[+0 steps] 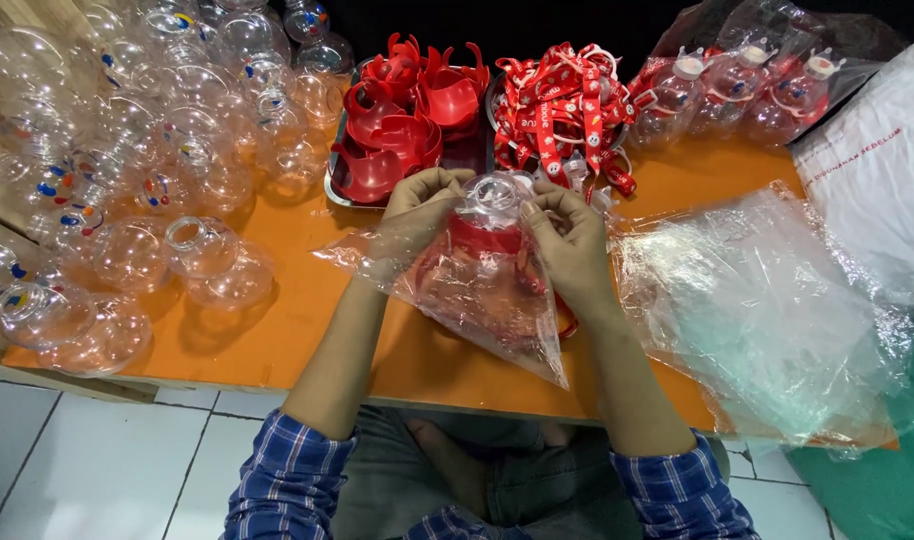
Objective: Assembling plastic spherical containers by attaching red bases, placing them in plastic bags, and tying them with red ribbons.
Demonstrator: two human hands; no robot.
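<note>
Hands up front, both on the same thing. I've got the left hand curled at the top left of a clear plastic bag, fingers pinching the film near its mouth. The right hand sits just opposite, thumb and fingers pressed on the bag's other edge, so the mouth lies between the two hands. Inside, a clear round bottle pokes up at the opening, right between my fingertips, with a red holder under it showing through the film. The bag hangs down toward me, its pointed corner over the near edge of the orange surface.

To my left, a heap of empty clear bottles. Straight ahead, a metal tray of red holders, and beside it a pile of red straps. Far right, bagged finished bottles, and nearer, a stack of loose clear bags just beside my right wrist.
</note>
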